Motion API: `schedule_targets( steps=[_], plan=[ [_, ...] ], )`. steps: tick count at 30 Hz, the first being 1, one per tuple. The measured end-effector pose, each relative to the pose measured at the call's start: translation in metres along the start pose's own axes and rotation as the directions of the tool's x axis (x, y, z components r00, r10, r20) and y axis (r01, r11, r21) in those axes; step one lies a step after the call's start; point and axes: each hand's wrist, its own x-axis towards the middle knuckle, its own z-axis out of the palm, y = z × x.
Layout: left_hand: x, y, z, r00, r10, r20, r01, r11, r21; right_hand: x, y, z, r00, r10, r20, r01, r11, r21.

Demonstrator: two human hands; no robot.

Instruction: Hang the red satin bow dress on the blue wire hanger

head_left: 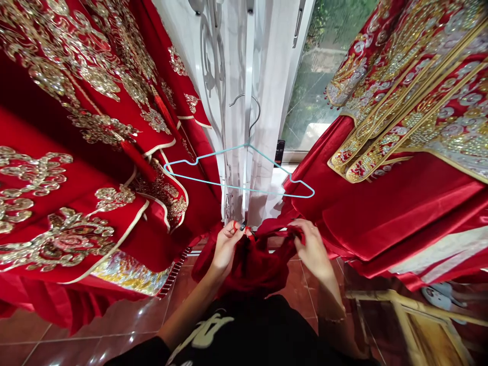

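Note:
A dark red cloth garment (pixel 263 272) hangs bunched between my two hands, just in front of my body. My left hand (pixel 224 244) is closed in a pinch on a bright red strip at its upper left; a small dark spot by the fingertips is too small to name. With bent fingers, my right hand (pixel 310 246) grips the upper right edge of the same garment. Beyond both hands, a light blue clothes hanger (pixel 280 168) with a metal hook hangs bare against a white upright.
Embroidered red dresses hang close on the left (pixel 76 203) and right (pixel 366 203). A window (pixel 324 76) stands behind, with a phone (pixel 279 152) beside its lower frame. A wooden stool (pixel 415 315) is at lower right on the tiled floor (pixel 114 330).

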Motion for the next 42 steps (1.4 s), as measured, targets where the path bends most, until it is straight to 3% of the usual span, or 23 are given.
schedule_targets(
  steps=[3,6,11,15,19,23,25,26,28,31,33,36,39,42],
  plan=[
    [0.001,0.0,0.004,0.999,0.004,0.037,-0.006,0.999,0.046,-0.006,-0.015,0.034,0.974,-0.15,0.173,0.119,0.977,0.179],
    [0.002,0.001,0.003,0.997,0.004,0.079,-0.013,0.994,0.109,-0.01,-0.024,0.064,0.952,-0.155,0.264,0.065,0.945,0.319],
    [0.0,0.007,0.0,0.991,0.017,0.13,-0.043,0.978,0.204,-0.011,-0.022,0.09,0.977,-0.139,0.162,0.1,0.969,0.227],
    [-0.001,0.013,-0.002,0.99,0.04,0.135,-0.071,0.968,0.239,-0.01,-0.022,0.093,0.951,-0.232,0.204,0.186,0.957,0.223],
    [-0.002,0.014,-0.004,0.986,0.047,0.16,-0.092,0.953,0.287,-0.008,-0.027,0.085,0.909,-0.214,0.357,0.126,0.959,0.255],
    [-0.005,0.007,-0.004,0.982,0.0,0.189,-0.063,0.943,0.327,-0.011,-0.035,0.074,0.77,-0.215,0.6,-0.049,0.919,0.391],
    [-0.005,0.005,-0.007,0.982,-0.011,0.19,-0.058,0.935,0.351,-0.012,-0.037,0.069,0.729,-0.235,0.644,-0.092,0.897,0.432],
    [-0.004,0.007,-0.011,0.982,-0.007,0.188,-0.064,0.929,0.364,-0.012,-0.037,0.065,0.734,-0.24,0.636,-0.097,0.889,0.447],
    [-0.001,0.015,-0.023,0.983,0.007,0.182,-0.08,0.915,0.396,-0.011,-0.032,0.055,0.797,-0.208,0.567,-0.121,0.865,0.487],
    [0.006,0.039,-0.053,0.984,0.016,0.179,-0.095,0.893,0.44,-0.007,-0.016,0.031,0.926,-0.065,0.372,-0.144,0.85,0.506],
    [0.009,0.059,-0.074,0.98,0.024,0.195,-0.11,0.89,0.442,-0.005,-0.004,0.011,0.973,-0.019,0.232,-0.088,0.893,0.441],
    [0.012,0.085,-0.099,0.985,0.088,0.146,-0.142,0.898,0.417,-0.001,0.012,-0.02,0.998,-0.061,-0.001,0.058,0.942,0.329],
    [0.015,0.105,-0.111,0.982,0.185,0.029,-0.179,0.883,0.433,0.012,0.022,-0.046,0.967,-0.067,-0.245,0.148,0.933,0.328],
    [0.023,0.12,-0.112,0.97,0.244,0.002,-0.215,0.847,0.486,0.037,0.026,-0.062,0.958,-0.032,-0.284,0.146,0.909,0.39]
  ],
)
